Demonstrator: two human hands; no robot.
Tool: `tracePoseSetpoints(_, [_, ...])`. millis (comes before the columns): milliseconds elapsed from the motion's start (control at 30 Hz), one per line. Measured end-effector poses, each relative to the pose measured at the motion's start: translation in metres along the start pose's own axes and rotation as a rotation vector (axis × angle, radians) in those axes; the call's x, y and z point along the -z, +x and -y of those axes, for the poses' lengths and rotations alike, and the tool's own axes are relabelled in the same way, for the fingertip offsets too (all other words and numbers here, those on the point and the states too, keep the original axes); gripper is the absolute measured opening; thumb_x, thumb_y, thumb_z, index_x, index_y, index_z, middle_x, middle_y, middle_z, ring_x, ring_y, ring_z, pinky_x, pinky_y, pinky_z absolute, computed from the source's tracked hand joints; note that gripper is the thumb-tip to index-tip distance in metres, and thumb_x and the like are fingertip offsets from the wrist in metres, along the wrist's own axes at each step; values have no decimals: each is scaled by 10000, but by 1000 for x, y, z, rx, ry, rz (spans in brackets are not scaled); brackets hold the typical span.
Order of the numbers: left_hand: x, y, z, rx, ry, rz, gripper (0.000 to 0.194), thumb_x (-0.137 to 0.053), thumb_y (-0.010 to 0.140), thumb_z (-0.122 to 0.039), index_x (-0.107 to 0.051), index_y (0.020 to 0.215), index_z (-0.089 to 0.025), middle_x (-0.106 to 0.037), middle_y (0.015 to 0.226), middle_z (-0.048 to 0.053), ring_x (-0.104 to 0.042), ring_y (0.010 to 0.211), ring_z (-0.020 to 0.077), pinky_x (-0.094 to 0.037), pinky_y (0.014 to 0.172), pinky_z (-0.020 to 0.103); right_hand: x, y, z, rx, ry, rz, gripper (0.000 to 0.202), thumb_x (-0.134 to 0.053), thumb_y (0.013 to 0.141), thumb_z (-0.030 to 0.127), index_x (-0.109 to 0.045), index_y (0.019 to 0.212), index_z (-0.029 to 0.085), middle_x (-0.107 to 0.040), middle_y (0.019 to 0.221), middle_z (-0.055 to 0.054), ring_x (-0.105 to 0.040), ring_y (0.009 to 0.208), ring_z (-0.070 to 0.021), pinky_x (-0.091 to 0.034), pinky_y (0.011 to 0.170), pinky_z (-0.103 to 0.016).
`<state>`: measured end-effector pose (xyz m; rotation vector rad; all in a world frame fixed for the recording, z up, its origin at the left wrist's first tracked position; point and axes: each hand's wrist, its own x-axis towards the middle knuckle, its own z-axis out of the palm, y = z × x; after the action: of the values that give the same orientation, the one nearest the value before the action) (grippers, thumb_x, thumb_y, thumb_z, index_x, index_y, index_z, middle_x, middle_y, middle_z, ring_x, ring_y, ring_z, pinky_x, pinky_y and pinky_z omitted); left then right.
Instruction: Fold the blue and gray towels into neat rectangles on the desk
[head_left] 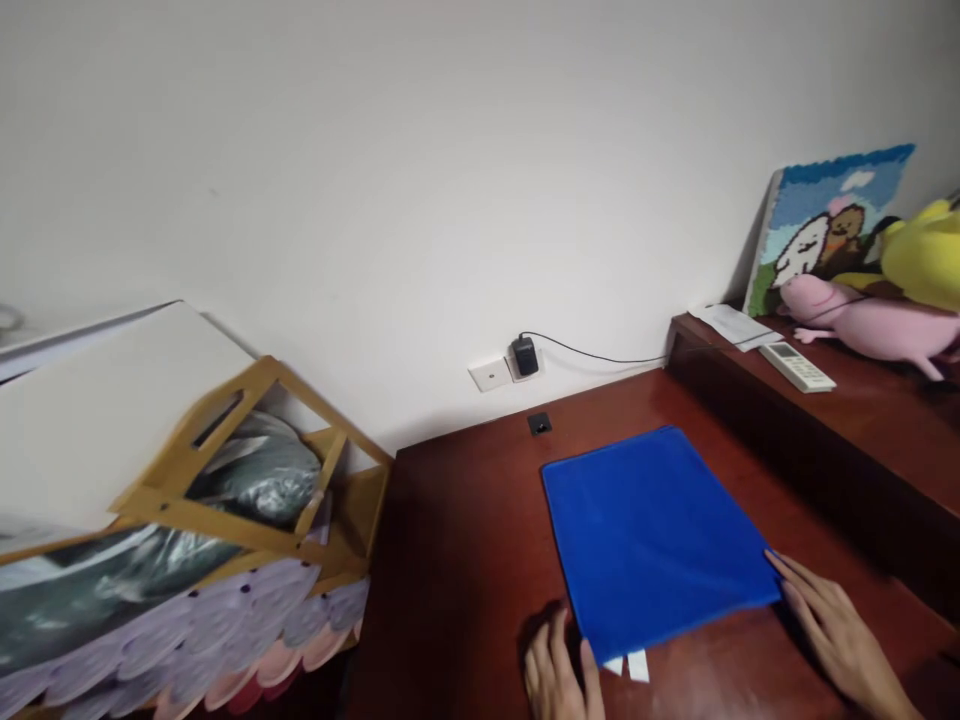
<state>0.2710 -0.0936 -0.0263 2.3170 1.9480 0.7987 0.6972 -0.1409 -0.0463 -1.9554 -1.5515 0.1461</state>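
Note:
A blue cloth lies spread flat on the dark red-brown wooden desk, two small white tags sticking out from under its near edge. My left hand rests at the cloth's near left corner, fingers apart, the thumb touching or very close to the corner. At the near right corner is my right hand, its fingers stretched out and the index fingertip on the cloth's edge. The right thumb lies along that corner. Neither hand visibly grips the cloth.
A raised shelf on the right holds a remote control, papers, a pink plush toy, a yellow plush toy and a picture. A black charger sits in the wall socket. A wooden frame stands left.

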Motion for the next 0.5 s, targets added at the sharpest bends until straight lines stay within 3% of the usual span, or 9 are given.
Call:
tracePoseSetpoints(100, [14,7,-16,30,25,-26,340,-493,1042,-336,-700,1259,-177,-701,1150,160,-666,1076,321,-521,943,473,0,5,4,-1,35,-27,522,-489,982,559,-669,1390,287,-707,1368,-70,-630,1279,-310,-497,1112,-501])
tracePoseSetpoints(200, [31,15,-34,28,10,30,336,-483,1050,-355,-710,1215,-170,-694,1109,137,-639,1062,301,-471,954,438,4,13,16,-15,133,-57,505,-498,953,571,-743,1250,245,-743,1290,-92,-646,1235,-311,-473,1121,-506])
tracePoseSetpoints(333, [51,30,-58,254,-46,224,324,-560,1006,-395,-718,1207,-196,-696,1205,135,-593,1212,314,-410,1030,412,17,28,35,-176,283,-11,427,-511,888,469,-766,1125,221,-768,1235,-96,-680,1188,-291,-491,1087,-455])
tracePoseSetpoints(500, [57,47,-81,418,-91,331,318,-669,933,-384,-730,1110,-128,-725,1205,213,-654,1193,335,-437,996,379,20,39,46,-323,303,4,478,-528,848,391,-723,1232,184,-797,1110,-96,-738,1041,-254,-547,947,-364])
